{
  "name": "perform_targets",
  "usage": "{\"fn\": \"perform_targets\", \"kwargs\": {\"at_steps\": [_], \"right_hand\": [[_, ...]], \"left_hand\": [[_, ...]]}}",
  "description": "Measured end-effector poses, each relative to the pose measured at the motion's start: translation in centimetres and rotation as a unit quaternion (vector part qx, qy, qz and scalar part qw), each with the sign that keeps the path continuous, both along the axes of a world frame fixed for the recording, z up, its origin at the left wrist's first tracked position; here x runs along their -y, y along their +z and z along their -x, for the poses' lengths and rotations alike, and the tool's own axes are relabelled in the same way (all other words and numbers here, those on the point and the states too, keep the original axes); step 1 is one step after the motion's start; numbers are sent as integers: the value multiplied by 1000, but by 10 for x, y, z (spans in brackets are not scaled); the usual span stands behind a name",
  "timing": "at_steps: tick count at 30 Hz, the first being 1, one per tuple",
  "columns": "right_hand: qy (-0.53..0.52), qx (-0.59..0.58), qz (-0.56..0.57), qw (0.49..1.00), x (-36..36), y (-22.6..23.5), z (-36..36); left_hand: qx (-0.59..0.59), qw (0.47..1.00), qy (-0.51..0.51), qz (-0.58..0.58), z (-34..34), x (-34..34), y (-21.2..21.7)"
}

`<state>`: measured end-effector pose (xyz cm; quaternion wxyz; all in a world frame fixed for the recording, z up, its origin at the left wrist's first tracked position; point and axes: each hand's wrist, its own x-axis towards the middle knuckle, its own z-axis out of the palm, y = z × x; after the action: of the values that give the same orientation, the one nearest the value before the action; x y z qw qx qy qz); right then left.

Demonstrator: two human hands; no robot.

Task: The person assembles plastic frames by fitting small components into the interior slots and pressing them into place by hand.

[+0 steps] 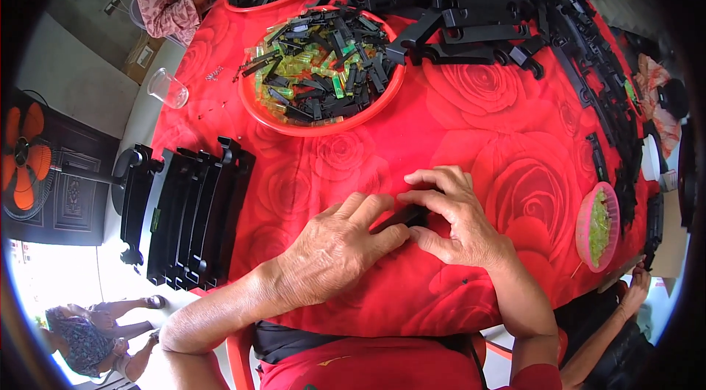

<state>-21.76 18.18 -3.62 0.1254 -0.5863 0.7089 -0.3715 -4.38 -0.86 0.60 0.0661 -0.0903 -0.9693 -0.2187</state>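
From my end, the rm: grey wall (88, 81) on the L, dark panelled door (73, 191) below it, fan (23, 149) w/ orange blades in front. Red rose-print tablecloth (515, 132) fills most of my view. One co-worker in a patterned shirt (162, 0) sits far L; another's forearm (607, 331) shows lower R.

Slim black part (413, 218) is btwn the two hands, low over the cloth at the near side of the tbl. Long axis runs diagonally, lower L to upper R. L hand (334, 243) has thumb + fingers closed round the L end; R hand (460, 224) grasps the R end, thumb on the near side, fingers bent over the far side. Fingers cover both ends, so can't tell its full shape.

Around it, big to small: heap of black plastic housings (478, 18) far side, trailing down the R edge; stack of long black brackets (187, 221) on the L; red basin (316, 129) ahead w/ black pcs & clear yellow-green tubes, standing btwn the hands & a 2nd red basin (283, 1); pink basket (585, 232) of yellow-green bits, R; clear plastic cup (169, 88), L; tiny metal bits (214, 73) near it.
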Motion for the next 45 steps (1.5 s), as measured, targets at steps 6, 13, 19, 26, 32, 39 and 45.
{"fn": "perform_targets", "kwargs": {"at_steps": [6, 13, 19, 26, 32, 39, 45], "right_hand": [[5, -16, -8, 1000, -1, 0, 1], [4, -20, -4, 1000, 4, -2, -1], [-37, 12, 15, 999, 3, -1, -3], [-24, 40, 50, 998, 1, -3, -3], [-48, 32, 56, 997, 4, 6, -11], [-45, -43, 2, 998, 3, 1, -11], [-24, -41, -5, 999, 3, 1, -9]], "left_hand": [[37, 993, -79, 76, 1, 3, 20], [67, 957, -129, 251, 1, 2, 26], [62, 961, -137, 233, 16, 9, 27], [20, 981, -142, 132, 20, 5, 14], [31, 978, -146, 144, 15, -4, 13], [3, 971, -177, 161, 19, 0, 6], [-16, 957, -201, 211, 19, 0, 8]]}}
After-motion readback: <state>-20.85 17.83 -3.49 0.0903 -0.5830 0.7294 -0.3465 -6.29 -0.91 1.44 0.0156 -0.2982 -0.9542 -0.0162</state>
